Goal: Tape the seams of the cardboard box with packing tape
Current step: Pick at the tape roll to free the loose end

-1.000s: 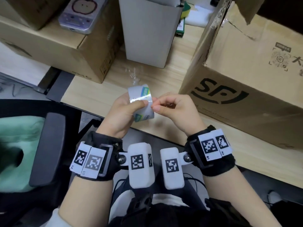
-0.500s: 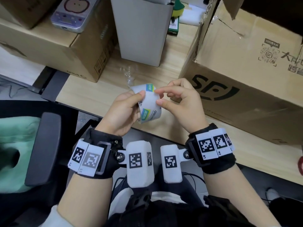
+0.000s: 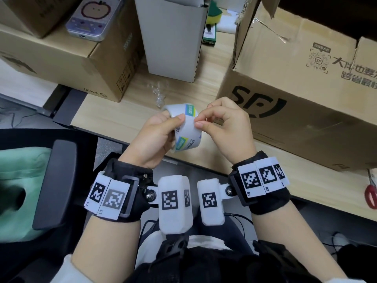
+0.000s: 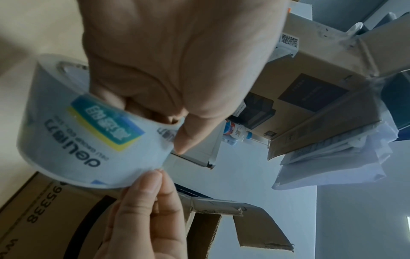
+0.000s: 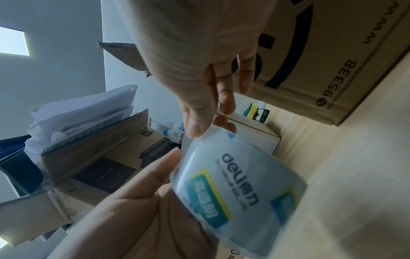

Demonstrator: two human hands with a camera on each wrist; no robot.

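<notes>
Held over the near edge of the wooden desk (image 3: 114, 119): roll of packing tape (image 3: 186, 129), clasped in the left hand (image 3: 155, 139), thumb pressed on the outer wrap. Pinched at the roll's surface by thumb and forefinger of the right hand (image 3: 226, 127). Just right, resting on the desk with flaps open: the SF cardboard box (image 3: 295, 94). Near the right edge: red scissors (image 3: 370, 193).

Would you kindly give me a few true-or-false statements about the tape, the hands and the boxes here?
1. The left hand grips the tape roll. True.
2. The right hand rests flat on the SF box. False: its thumb and forefinger pinch at the roll's surface.
3. Red scissors lie on the desk at the right edge. True.
4. A strip of tape stretches from the roll onto the SF box. False: no strip reaches the box.
</notes>
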